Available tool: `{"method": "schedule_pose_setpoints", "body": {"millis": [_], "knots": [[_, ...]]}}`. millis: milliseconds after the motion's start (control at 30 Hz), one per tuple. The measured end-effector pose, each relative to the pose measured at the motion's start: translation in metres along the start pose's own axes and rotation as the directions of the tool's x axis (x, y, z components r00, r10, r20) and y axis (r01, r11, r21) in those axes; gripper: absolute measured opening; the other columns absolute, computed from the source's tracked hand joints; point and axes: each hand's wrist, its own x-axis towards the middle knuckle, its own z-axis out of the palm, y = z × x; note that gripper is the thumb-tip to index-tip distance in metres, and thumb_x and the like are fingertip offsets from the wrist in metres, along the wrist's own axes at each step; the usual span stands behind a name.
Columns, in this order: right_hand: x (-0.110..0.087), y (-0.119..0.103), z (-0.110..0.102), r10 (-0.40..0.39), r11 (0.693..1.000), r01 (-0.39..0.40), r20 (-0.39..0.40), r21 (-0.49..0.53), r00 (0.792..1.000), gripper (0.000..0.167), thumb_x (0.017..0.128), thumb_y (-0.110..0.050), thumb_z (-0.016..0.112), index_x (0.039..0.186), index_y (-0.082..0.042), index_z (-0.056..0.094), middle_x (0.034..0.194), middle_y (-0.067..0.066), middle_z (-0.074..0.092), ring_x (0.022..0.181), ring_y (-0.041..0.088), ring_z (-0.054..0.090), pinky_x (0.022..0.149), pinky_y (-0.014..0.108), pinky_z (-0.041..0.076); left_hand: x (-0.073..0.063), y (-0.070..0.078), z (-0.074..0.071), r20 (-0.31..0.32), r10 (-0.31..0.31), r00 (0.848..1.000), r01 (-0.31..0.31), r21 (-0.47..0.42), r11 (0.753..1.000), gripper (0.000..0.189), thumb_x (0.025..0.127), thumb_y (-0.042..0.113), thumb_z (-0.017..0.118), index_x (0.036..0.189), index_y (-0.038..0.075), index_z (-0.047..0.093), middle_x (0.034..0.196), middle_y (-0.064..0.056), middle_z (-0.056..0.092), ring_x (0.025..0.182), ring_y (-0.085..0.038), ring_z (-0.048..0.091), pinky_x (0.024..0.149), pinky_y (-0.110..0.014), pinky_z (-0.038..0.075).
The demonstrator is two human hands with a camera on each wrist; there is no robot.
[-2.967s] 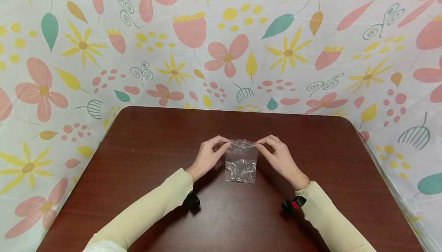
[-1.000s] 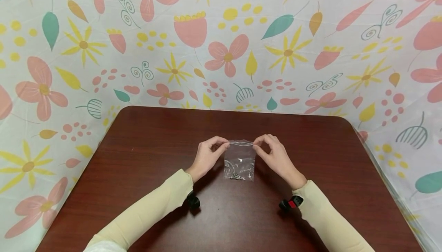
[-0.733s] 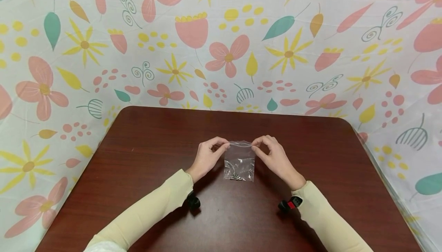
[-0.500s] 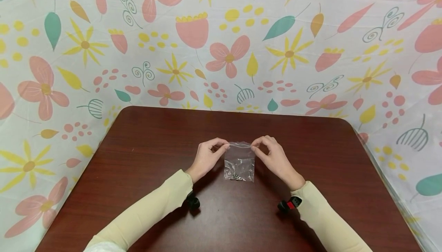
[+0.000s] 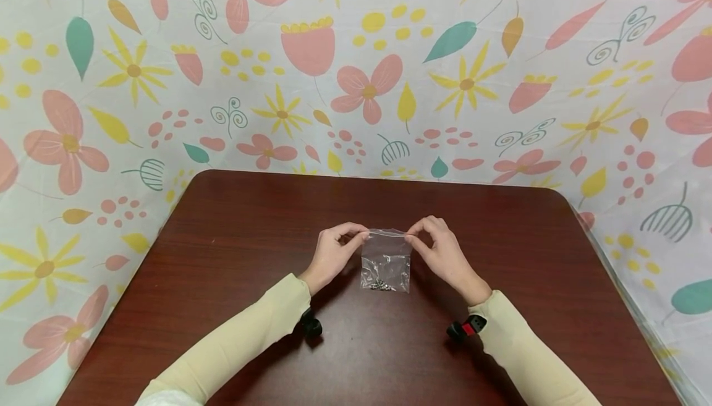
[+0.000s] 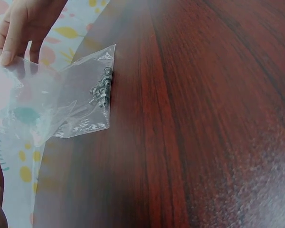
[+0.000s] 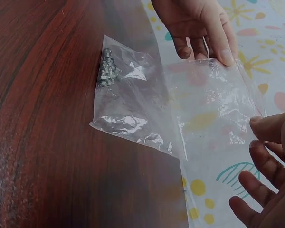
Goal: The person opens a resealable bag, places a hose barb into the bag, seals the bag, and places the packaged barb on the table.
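Observation:
A clear zip-lock bag [image 5: 386,264] hangs upright between the two hands in the head view. Small metal screw-like pieces [image 7: 107,69] lie heaped in one bottom corner of it, several of them. My left hand [image 5: 332,251] pinches the bag's top left corner between thumb and fingers. At the top right corner, my right hand [image 5: 442,251] pinches the zip strip the same way. The strip runs almost straight from hand to hand. In the left wrist view the bag [image 6: 80,95] is seen from the side, its top edge partly washed out by glare.
A dark red-brown wooden table [image 5: 250,220] lies beneath the hands. Behind it and at both sides hangs a white cloth [image 5: 389,41] printed with flowers and leaves. Black wrist cameras [image 5: 311,325] sit under the cuffs of the beige sleeves [image 5: 239,338].
Over the last three seconds the right hand has shifted slightly left, towards the left hand. The bag's zip strip, bowed earlier, now looks straighter. Both hands keep their pinch.

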Motion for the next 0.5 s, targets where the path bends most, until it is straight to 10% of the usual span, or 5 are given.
{"method": "schedule_pose_setpoints", "body": {"millis": [500], "knots": [[0.001,0.004,0.005,0.007,1.0,-0.007,0.0,0.016,1.0,0.01,0.095,-0.006,0.076,0.1,-0.014,0.073,0.1,0.002,0.065,0.102,0.024,0.053,0.085,0.043,0.042,-0.005,0.028,-0.001,-0.007,-0.011,1.0,0.011,-0.012,1.0,0.01,0.097,-0.003,0.07,0.103,-0.009,0.075,0.094,-0.027,0.075,0.083,-0.051,0.067,0.074,-0.043,0.054]]}}
